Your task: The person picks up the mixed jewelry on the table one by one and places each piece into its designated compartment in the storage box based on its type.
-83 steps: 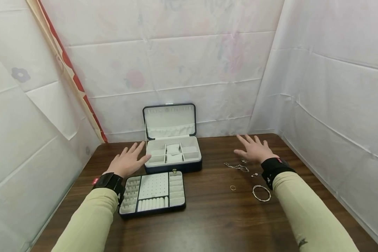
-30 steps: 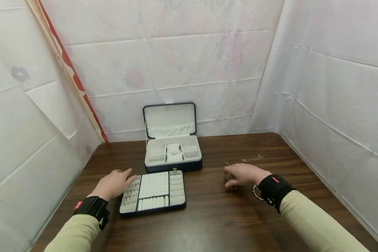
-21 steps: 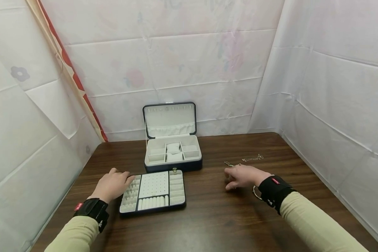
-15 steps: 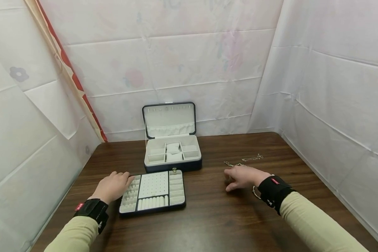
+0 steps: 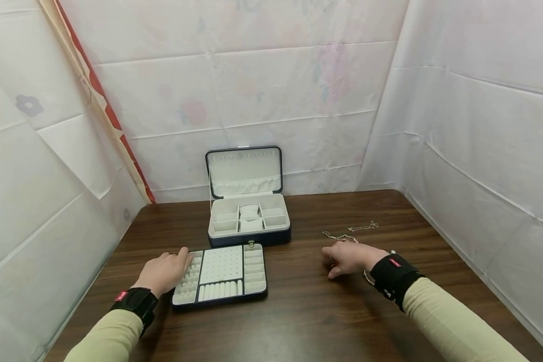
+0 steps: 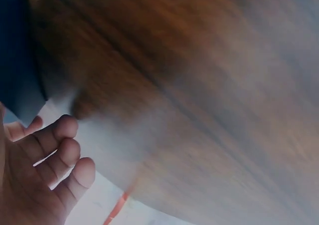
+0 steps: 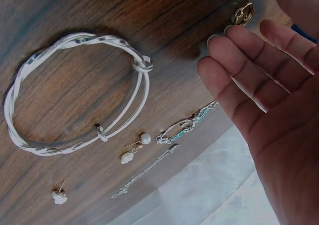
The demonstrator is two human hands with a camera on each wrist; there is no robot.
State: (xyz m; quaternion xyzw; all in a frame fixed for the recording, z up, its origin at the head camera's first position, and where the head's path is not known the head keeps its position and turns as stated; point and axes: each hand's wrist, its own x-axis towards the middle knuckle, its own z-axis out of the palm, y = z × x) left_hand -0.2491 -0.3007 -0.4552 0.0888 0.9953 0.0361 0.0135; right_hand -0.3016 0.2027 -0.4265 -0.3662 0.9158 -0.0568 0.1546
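My left hand [image 5: 163, 271] rests at the left edge of a navy jewelry tray [image 5: 221, 265] with white compartments and ring rolls. In the left wrist view its loosely bent fingers lie beside the tray's blue side [image 6: 17, 50], one near the corner. My right hand [image 5: 350, 256] is low over the table, relaxed. The right wrist view shows a small gold ring [image 7: 242, 13] just beyond its fingertips, apparently untouched; the hand hides it in the head view. Also there are a twisted silver bangle [image 7: 75, 93], pearl earrings [image 7: 134, 147] and a chain with turquoise bits [image 7: 187, 123].
An open navy jewelry box [image 5: 249, 236] stands behind the tray, lid upright, with white compartments and small cushions. A thin silver chain [image 5: 363, 227] lies at the back right of the brown table [image 5: 307, 322]. White patterned sheets [image 5: 298, 100] hang around it.
Both hands came down from a raised, spread pose: the left to the tray's edge, the right over the ring. Lately the right hand has shifted only slightly, and the chain behind it shows more.
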